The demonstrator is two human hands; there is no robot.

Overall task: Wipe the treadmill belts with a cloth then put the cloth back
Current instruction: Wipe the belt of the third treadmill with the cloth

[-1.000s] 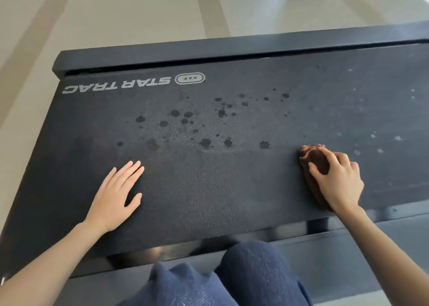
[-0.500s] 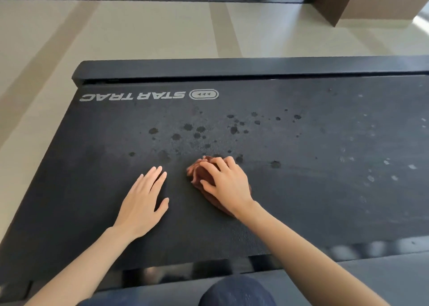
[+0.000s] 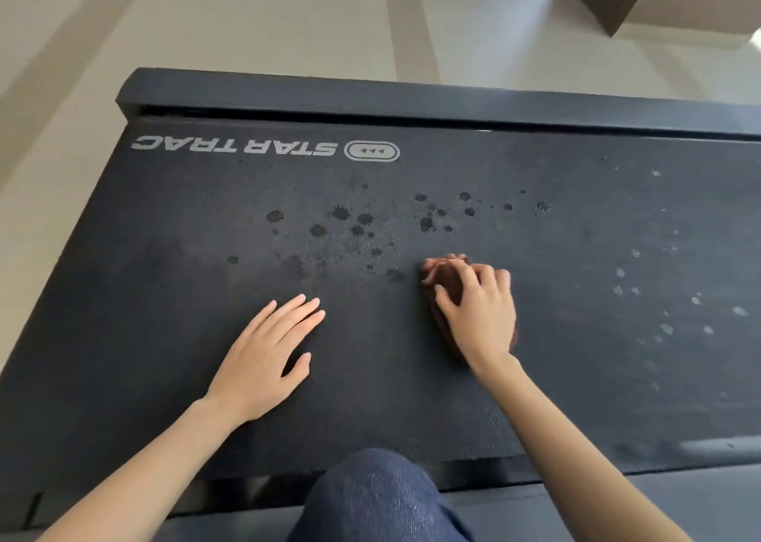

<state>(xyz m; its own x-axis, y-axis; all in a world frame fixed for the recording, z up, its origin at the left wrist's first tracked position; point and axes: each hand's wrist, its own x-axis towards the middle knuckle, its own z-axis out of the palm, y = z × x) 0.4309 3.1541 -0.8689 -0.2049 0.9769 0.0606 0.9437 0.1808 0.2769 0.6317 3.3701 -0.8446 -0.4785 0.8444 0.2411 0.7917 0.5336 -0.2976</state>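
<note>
Knee kneeling at near edge | left hand lying flat, fingers straight, holding nothing, bracing on treadmill belt | right hand curling round brown cloth mid-belt, swinging back rightward from beside the left hand | dark spots beyond are remaining unwiped, so wiping is judged ongoing.

"STAR TRAC" is printed in pale grey capitals on the dark treadmill belt, near its far left corner. The lettering is seen upside down. Beside it an oval emblem with three small arrowheads is printed.
</note>
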